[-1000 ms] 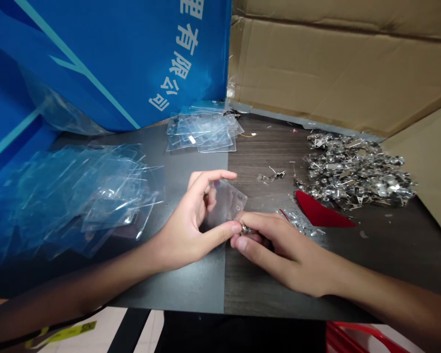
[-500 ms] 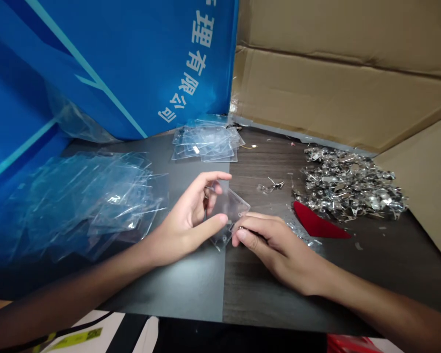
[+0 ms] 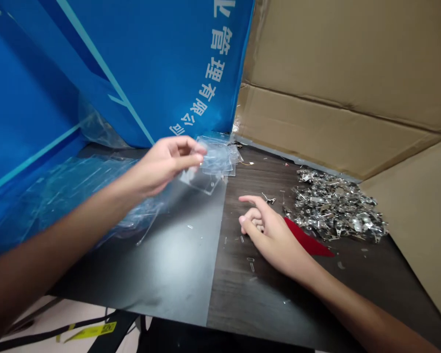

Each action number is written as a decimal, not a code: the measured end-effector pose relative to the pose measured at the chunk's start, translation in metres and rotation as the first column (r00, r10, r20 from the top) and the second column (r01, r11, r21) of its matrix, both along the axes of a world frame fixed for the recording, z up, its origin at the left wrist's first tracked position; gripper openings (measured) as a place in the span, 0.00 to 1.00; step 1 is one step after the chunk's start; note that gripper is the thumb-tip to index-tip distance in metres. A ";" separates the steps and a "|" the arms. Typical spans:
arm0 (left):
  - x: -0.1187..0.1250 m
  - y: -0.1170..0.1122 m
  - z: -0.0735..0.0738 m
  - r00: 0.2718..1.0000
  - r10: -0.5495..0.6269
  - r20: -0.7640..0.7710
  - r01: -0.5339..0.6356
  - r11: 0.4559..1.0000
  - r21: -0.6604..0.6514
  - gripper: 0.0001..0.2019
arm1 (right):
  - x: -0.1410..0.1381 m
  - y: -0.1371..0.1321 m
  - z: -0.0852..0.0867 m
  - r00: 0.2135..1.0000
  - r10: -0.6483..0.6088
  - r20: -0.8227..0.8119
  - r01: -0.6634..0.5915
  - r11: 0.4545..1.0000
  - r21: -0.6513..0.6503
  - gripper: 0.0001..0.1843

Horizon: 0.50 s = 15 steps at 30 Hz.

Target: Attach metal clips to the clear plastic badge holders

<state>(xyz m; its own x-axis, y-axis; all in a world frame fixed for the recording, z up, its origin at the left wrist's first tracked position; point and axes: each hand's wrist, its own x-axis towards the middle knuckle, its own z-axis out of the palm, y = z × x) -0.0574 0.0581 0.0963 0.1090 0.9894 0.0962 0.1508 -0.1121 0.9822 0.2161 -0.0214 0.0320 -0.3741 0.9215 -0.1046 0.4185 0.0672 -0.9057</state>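
Note:
My left hand point(image 3: 172, 164) pinches a clear plastic badge sleeve point(image 3: 202, 185) by its upper edge, between thumb and fingers. The sleeve hangs right in front of a stack of clear sleeves point(image 3: 220, 157) at the back of the table. My right hand point(image 3: 262, 228) is over the dark wood part of the table, index finger stretched out and the other fingers curled. A bit of shiny metal, apparently a clip, shows under those curled fingers. Just beyond it lies a loose metal clip point(image 3: 269, 199).
A large heap of clear sleeves point(image 3: 77, 196) covers the left side. On the right lies a pile of metal clips point(image 3: 338, 206), with a red cloth piece point(image 3: 308, 240) before it. Blue printed panel point(image 3: 161, 63) and cardboard point(image 3: 334, 63) wall the back. Small clear plastic strips point(image 3: 251, 264) litter the table.
My left hand has carried the sleeve away from my right hand, up and left to the back stack. My right hand has let go of the sleeve's edge. The view has shifted.

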 end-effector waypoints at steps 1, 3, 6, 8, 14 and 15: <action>0.000 0.012 0.011 0.995 0.020 -0.094 -0.013 0.997 0.074 0.13 | 0.002 0.004 -0.001 0.999 -0.029 -0.018 0.029 0.999 0.021 0.23; 0.002 0.039 0.030 0.958 0.088 -0.272 -0.020 0.970 0.244 0.12 | 0.008 0.012 -0.002 0.996 -0.076 -0.044 0.079 0.995 0.064 0.22; 0.010 0.078 0.043 0.902 0.186 -0.389 0.026 0.877 0.479 0.12 | 0.017 0.026 -0.006 0.987 -0.148 -0.061 0.154 0.982 0.108 0.21; 0.016 0.099 0.037 0.847 0.226 -0.482 0.088 0.833 0.546 0.11 | 0.023 0.034 -0.008 0.979 -0.195 -0.056 0.201 0.971 0.133 0.20; 0.016 0.105 -0.012 0.537 0.149 -0.831 0.345 0.860 0.377 0.17 | 0.033 0.045 -0.003 0.951 -0.293 0.098 0.262 0.933 0.246 0.13; 0.014 0.100 -0.018 0.487 0.112 -0.866 0.386 0.862 0.328 0.22 | 0.035 0.047 0.000 0.942 -0.309 0.135 0.263 0.924 0.279 0.12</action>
